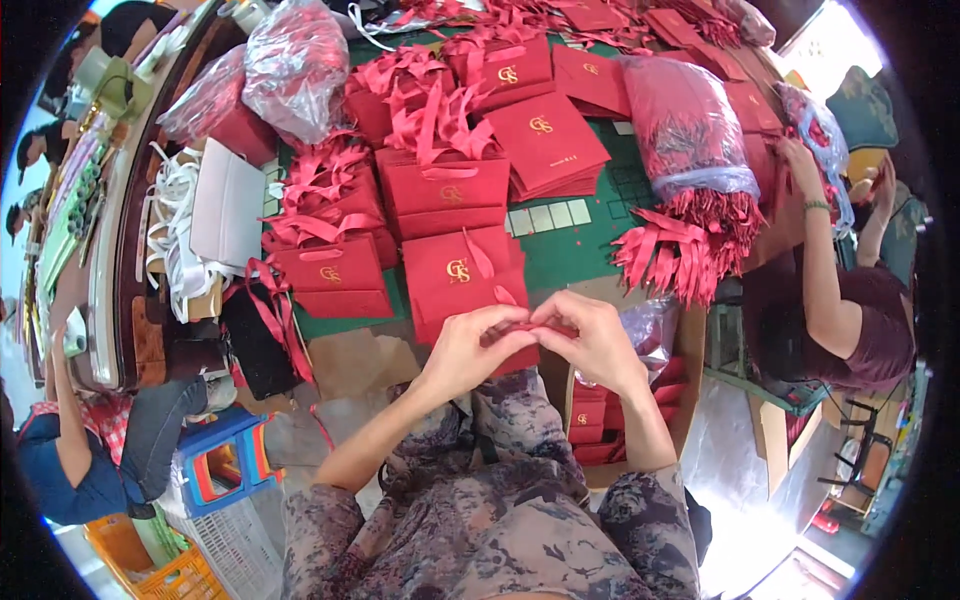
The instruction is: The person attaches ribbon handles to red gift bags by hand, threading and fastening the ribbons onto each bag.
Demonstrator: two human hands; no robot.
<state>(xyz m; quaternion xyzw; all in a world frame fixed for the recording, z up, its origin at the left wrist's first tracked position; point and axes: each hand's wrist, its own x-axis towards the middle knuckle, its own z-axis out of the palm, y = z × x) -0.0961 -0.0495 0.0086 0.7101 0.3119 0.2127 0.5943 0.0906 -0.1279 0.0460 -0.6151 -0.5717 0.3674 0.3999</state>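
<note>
A red paper gift bag (465,275) with a gold emblem lies in front of me, its near edge below my fingers. A red ribbon (478,254) runs across it towards my hands. My left hand (468,350) is closed in a pinch, and my right hand (592,342) pinches right beside it, the fingertips meeting. Between them is a bit of red ribbon, mostly hidden by the fingers. Just beyond stands a stack of red bags (440,190) with ribbon handles looped on top.
More bags (335,275) stand at the left, and flat red bags (550,140) lie beyond. A plastic-wrapped ribbon bundle (690,140) sits at the right. White straps (175,225) hang by a pale box (228,205). An open carton (690,390) holds red bags. Co-workers sit on both sides.
</note>
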